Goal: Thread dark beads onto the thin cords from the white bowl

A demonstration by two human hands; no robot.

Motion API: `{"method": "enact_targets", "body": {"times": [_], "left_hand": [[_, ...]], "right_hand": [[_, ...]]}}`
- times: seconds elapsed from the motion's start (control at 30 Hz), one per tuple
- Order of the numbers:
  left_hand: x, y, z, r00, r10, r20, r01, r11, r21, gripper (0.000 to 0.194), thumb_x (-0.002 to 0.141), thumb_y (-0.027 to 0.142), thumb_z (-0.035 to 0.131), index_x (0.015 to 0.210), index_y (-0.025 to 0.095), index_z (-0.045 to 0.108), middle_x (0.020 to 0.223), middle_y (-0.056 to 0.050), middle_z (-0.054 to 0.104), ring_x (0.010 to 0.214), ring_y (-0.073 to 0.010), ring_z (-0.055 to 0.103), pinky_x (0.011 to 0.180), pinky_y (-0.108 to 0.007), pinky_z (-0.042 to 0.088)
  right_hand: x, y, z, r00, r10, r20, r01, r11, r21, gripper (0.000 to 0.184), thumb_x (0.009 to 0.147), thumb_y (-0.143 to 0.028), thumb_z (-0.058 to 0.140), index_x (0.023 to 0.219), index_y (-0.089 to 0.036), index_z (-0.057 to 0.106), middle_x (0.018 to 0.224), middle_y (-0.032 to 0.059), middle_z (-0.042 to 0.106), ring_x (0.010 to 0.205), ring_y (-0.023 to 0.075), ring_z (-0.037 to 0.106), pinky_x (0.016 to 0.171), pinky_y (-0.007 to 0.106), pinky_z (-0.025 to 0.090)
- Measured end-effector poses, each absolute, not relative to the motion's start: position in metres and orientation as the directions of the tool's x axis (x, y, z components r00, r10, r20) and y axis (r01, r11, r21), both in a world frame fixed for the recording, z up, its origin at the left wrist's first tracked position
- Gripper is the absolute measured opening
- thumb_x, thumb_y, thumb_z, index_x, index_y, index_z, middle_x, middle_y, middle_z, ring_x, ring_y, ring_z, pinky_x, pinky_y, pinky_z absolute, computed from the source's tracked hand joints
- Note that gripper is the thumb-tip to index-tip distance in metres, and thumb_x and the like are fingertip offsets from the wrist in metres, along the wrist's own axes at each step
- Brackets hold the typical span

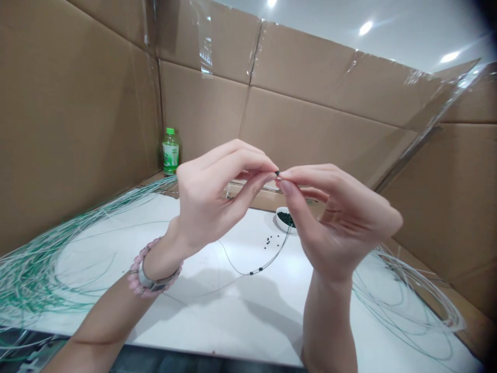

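Both my hands are raised above the white table, fingertips almost meeting. My left hand (pixel 221 197), with a pink bead bracelet (pixel 135 269) and a metal band on its wrist, pinches a small black bead (pixel 277 173) between thumb and index finger. Opposite it, my right hand (pixel 330 217) is closed in a pinch on a thin cord, whose tip shows faintly at the bead. Below the hands a thin looped cord (pixel 279 252) hangs or lies over the table. Two black beads (pixel 256 271) sit on that cord. Whether the cord's tip is inside the pinched bead, I cannot tell.
Behind my right hand stands a white bowl (pixel 278 220) of dark beads, with several loose beads (pixel 267 241) before it. Green and white cords (pixel 42 274) pile up at left; more cords (pixel 419 300) coil at right. A green bottle (pixel 171 153) stands by the cardboard walls (pixel 310 124).
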State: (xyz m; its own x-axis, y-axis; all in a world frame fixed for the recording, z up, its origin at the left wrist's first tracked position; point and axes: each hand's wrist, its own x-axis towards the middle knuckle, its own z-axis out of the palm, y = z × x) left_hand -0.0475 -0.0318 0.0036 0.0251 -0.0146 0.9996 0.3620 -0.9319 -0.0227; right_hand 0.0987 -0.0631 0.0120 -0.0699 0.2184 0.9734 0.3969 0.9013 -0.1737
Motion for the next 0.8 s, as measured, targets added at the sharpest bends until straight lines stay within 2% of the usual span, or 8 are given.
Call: {"method": "enact_targets", "body": {"times": [0.17, 0.33, 0.57, 0.7, 0.8], "left_hand": [[-0.047, -0.028, 0.003, 0.022, -0.118, 0.993, 0.456, -0.882, -0.115, 0.015, 0.081, 0.005, 0.063, 0.082, 0.020, 0.064, 0.077, 0.001, 0.068, 0.069, -0.0083, 0.063, 0.059, -0.020, 0.055], [-0.045, -0.024, 0.003, 0.009, -0.185, 0.983, 0.469, -0.867, -0.167, 0.014, 0.081, 0.005, 0.063, 0.082, 0.019, 0.064, 0.074, 0.000, 0.067, 0.068, -0.0095, 0.065, 0.061, -0.020, 0.055], [-0.042, -0.024, -0.001, -0.003, -0.142, 0.990, 0.478, -0.870, -0.124, 0.014, 0.080, 0.004, 0.064, 0.080, 0.018, 0.064, 0.074, 0.000, 0.069, 0.068, -0.0101, 0.064, 0.060, -0.021, 0.056], [-0.040, -0.022, -0.003, -0.010, -0.139, 0.990, 0.452, -0.884, -0.120, 0.015, 0.079, 0.004, 0.064, 0.081, 0.018, 0.064, 0.073, 0.000, 0.069, 0.067, -0.0103, 0.064, 0.058, -0.021, 0.056], [-0.042, -0.021, -0.003, -0.037, -0.102, 0.994, 0.415, -0.907, -0.078, 0.016, 0.079, 0.005, 0.065, 0.083, 0.019, 0.066, 0.075, 0.000, 0.068, 0.068, -0.0101, 0.063, 0.059, -0.021, 0.057]], "right_hand": [[0.098, -0.064, 0.012, -0.079, 0.239, 0.968, 0.439, 0.880, -0.182, 0.023, 0.081, -0.010, 0.064, 0.082, -0.032, 0.070, 0.077, -0.0016, 0.070, 0.067, 0.0180, 0.063, 0.055, 0.034, 0.057], [0.094, -0.062, 0.010, -0.078, 0.248, 0.966, 0.462, 0.867, -0.186, 0.022, 0.082, -0.012, 0.063, 0.083, -0.033, 0.068, 0.075, -0.0025, 0.069, 0.069, 0.0174, 0.064, 0.056, 0.032, 0.057], [0.094, -0.061, 0.011, -0.083, 0.234, 0.969, 0.455, 0.874, -0.172, 0.023, 0.081, -0.007, 0.062, 0.080, -0.030, 0.066, 0.072, -0.0030, 0.066, 0.065, 0.0144, 0.061, 0.054, 0.027, 0.057], [0.097, -0.061, 0.011, -0.090, 0.248, 0.965, 0.440, 0.879, -0.185, 0.022, 0.080, -0.008, 0.063, 0.080, -0.029, 0.066, 0.071, -0.0015, 0.066, 0.065, 0.0160, 0.061, 0.053, 0.029, 0.057], [0.097, -0.059, 0.010, -0.124, 0.237, 0.964, 0.428, 0.889, -0.164, 0.021, 0.078, -0.008, 0.063, 0.080, -0.028, 0.067, 0.078, -0.0013, 0.068, 0.066, 0.0151, 0.062, 0.056, 0.030, 0.059]]}}
